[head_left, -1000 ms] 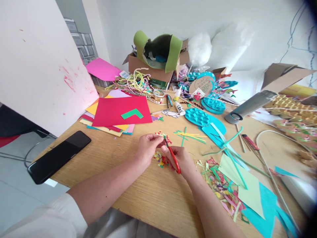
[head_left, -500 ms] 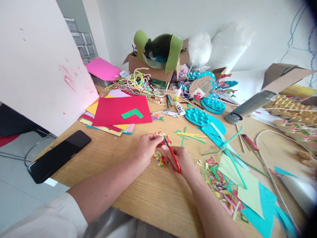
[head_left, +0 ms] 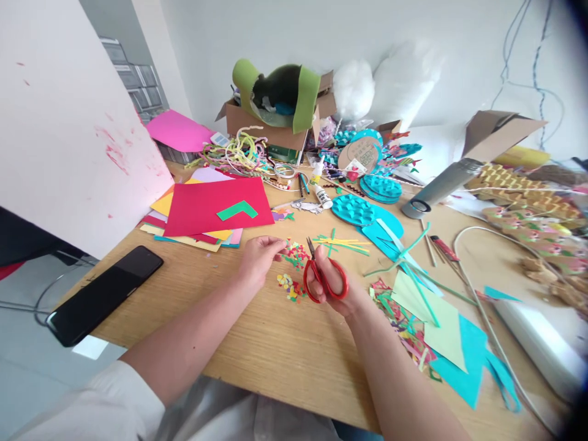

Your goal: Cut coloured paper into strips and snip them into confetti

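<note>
My right hand holds a pair of red-handled scissors, thumb and fingers through the loops, blades pointing up and away. To its left, my left hand is closed in a pinch above the table; whatever lies between the fingertips is too small to make out. Just beyond the fingertips lies a pile of tiny red and green paper bits. Nearer to me, a heap of small round paper dots rests between the hands. Thin yellow and green paper strips lie crossed past the scissors.
A red sheet tops a paper stack at the left, behind a black phone. Paper scraps and pale green paper lie right of my forearm. Blue egg-tray pieces, glue bottles and a metal flask stand farther back.
The scissors have come away from my left fingertips and turned, their handles now spread. My hands have moved slightly apart. The whole view has shifted a little.
</note>
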The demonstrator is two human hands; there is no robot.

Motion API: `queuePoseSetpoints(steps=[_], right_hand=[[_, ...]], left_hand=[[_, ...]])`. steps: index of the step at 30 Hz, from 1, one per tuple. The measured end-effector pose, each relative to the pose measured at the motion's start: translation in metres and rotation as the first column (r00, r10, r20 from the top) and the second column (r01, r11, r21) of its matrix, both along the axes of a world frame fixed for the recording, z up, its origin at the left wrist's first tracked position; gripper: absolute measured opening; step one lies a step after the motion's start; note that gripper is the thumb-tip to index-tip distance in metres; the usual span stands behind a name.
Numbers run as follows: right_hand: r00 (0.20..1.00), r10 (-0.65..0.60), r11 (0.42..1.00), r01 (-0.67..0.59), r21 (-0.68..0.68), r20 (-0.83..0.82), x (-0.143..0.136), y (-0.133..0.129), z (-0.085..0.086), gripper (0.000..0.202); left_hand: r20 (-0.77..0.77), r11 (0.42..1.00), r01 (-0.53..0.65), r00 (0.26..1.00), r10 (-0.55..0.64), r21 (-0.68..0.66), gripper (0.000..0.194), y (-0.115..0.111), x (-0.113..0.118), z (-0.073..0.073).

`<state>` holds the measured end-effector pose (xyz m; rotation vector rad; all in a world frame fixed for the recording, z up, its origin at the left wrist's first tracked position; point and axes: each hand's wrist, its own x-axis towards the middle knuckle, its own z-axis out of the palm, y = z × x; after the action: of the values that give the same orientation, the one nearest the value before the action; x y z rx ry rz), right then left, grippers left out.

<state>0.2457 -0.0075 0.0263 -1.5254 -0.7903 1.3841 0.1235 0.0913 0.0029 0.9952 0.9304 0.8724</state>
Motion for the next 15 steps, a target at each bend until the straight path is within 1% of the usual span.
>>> queuePoseSetpoints(steps=[2,4,9,12,15], right_hand=[[0.994,-0.029,0.999,0.027,-0.022,-0.109,0.003,0.001,0.002,0.072],[0.979,-0.030,0.999,0.025,-0.026,-0.200,0.006,0.002,0.003,0.073],[0.926,0.049,0.997,-0.067,-0.035,-0.375,0.012,0.002,0.004,0.074],[0.910,0.060,0.996,-0.082,-0.036,-0.410,0.012,0.003,0.003,0.074],[0.924,0.073,0.994,-0.098,-0.049,-0.376,0.010,0.004,0.002,0.074]], left_hand=[[-0.002,0.999,-0.031,1.000,0.031,0.014,0.011,0.004,-0.001,-0.001],[0.001,0.998,-0.053,0.999,0.053,0.026,0.012,0.006,-0.001,-0.003],[0.016,0.998,-0.049,0.999,0.048,0.047,0.012,0.010,-0.001,-0.008],[0.031,0.998,-0.042,0.999,0.041,0.048,0.011,0.010,0.000,-0.011],[0.062,0.998,-0.049,0.997,0.046,0.036,0.012,0.011,-0.001,-0.012]])
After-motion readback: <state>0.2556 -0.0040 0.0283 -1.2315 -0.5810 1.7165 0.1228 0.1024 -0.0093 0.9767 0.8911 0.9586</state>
